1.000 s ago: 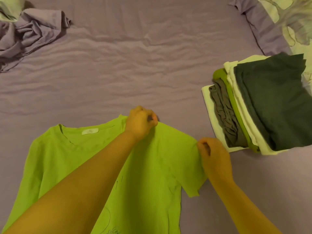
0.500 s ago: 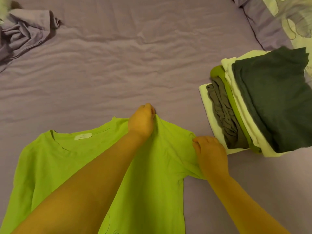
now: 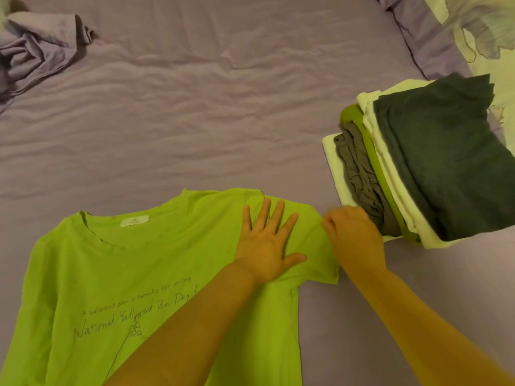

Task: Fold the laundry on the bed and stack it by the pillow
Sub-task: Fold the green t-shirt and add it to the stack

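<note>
Lying face-up on the bed (image 3: 223, 121), the green T-shirt (image 3: 139, 274) runs lengthwise toward the person; left hand (image 3: 267, 246) presses flat on its shoulder, right hand (image 3: 352, 235) pinches the sleeve nearest the folded stack (image 3: 434, 162).

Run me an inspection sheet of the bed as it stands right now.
Surface: purple bed sheet, wrinkled.
Job's things: green T-shirt lies spread flat, print up; folded stack, dark garment on top, beside the pillow.
Clutter: crumpled purple cloth at the far left corner.
Grippers: left hand presses flat on the shirt's shoulder; right hand grips the sleeve edge.
Cables: nothing seen.
Surroundings: nothing seen beyond the bed.
</note>
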Demonstrator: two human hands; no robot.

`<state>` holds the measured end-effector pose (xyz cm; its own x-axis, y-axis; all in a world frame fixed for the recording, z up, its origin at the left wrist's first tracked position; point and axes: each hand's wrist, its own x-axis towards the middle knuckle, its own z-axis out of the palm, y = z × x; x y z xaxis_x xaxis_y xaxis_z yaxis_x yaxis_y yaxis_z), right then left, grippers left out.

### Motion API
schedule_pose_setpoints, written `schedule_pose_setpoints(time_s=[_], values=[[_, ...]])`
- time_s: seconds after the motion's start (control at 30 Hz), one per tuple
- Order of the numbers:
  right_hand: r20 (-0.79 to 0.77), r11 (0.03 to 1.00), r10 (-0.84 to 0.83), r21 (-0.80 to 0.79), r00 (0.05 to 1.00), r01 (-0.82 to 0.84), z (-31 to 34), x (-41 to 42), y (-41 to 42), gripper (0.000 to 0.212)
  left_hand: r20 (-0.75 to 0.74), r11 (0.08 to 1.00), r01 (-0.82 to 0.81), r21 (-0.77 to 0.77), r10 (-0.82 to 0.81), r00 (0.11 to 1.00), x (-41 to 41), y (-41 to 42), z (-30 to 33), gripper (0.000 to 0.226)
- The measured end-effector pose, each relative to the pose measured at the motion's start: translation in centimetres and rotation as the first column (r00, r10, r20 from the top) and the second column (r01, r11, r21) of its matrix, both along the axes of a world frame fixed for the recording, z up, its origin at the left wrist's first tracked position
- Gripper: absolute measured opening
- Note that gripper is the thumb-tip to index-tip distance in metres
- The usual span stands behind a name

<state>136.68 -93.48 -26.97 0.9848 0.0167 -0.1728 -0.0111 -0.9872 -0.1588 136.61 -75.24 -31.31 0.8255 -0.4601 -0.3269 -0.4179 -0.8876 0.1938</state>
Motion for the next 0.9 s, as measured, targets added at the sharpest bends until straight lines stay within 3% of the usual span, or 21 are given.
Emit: schedule_pose_setpoints(time_s=[0.1,0.17,0.23,0.3,0.33,0.4,0.47,0.5,0.57,0.63,0.7,0.77,0.9], values=[[0.058,0.994,-0.113,0.017,0.992,0.112,1.2,1.8,-0.5,0.021,-0.034,0.998,-0.058,0.006,0.058,0.998,0.1,-0.7,0.3,0.096],[-0.048,0.999,-0.033,0.032,0.998,0.034,1.4,2.4,-0.5,0.019,-0.051,0.997,-0.068,0.028,0.069,0.996,0.3,-1.2,0.5,0.101],[-0.175,0.989,0.081,0.136,0.981,-0.057,1.5,2.4,-0.4,0.037,-0.062,0.996,-0.068,0.060,0.071,0.996,0.5,-1.6,0.5,0.107],[-0.257,0.986,0.169,0.050,0.951,-0.161,1.1,2.1,-0.6,0.062,-0.074,0.994,-0.071,0.077,0.077,0.994,0.8,-2.2,0.6,0.116],[-0.235,0.967,0.221,-0.069,0.946,-0.243,1.1,2.0,-0.6,0.067,-0.082,0.993,-0.074,0.088,0.082,0.993,1.0,-2.5,0.6,0.121],[-0.041,0.907,0.329,-0.266,0.943,-0.328,1.6,2.2,-0.9,0.064,-0.088,0.990,-0.080,0.120,0.091,0.992,1.4,-3.3,0.6,0.129],[0.159,0.908,0.352,-0.299,0.923,-0.294,2.1,2.0,-1.2,0.054,-0.095,0.988,-0.089,0.129,0.101,0.990,1.4,-4.0,0.8,0.134],[0.236,0.920,0.356,-0.256,0.904,-0.296,2.2,1.5,-1.2,0.051,-0.100,0.990,-0.091,0.107,0.102,0.990,1.1,-4.2,0.9,0.133],[0.246,0.939,0.343,-0.121,0.906,-0.322,1.8,-0.5,-0.8,0.053,-0.089,0.994,-0.110,-0.008,0.109,0.990,0.0,-4.2,1.3,0.124],[0.166,0.974,0.203,0.067,0.965,-0.216,0.7,-3.5,-0.4,0.054,-0.029,0.968,-0.177,-0.178,0.175,0.984,-1.3,-3.8,1.9,0.098],[-0.024,0.976,-0.008,0.217,1.000,0.013,-0.3,-6.4,-0.5,0.049,0.113,0.937,-0.175,-0.302,0.217,0.969,-2.4,-3.1,2.2,0.063],[-0.161,0.909,-0.187,0.345,0.969,0.233,-1.3,-8.5,-0.4,0.051,0.167,0.957,-0.109,-0.269,0.158,0.973,-2.9,-2.5,2.0,0.048],[-0.210,0.775,-0.304,0.513,0.929,0.370,-1.7,-8.8,0.2,0.055,-0.029,0.995,-0.101,-0.009,0.100,0.995,-3.2,-2.4,1.3,0.057]])
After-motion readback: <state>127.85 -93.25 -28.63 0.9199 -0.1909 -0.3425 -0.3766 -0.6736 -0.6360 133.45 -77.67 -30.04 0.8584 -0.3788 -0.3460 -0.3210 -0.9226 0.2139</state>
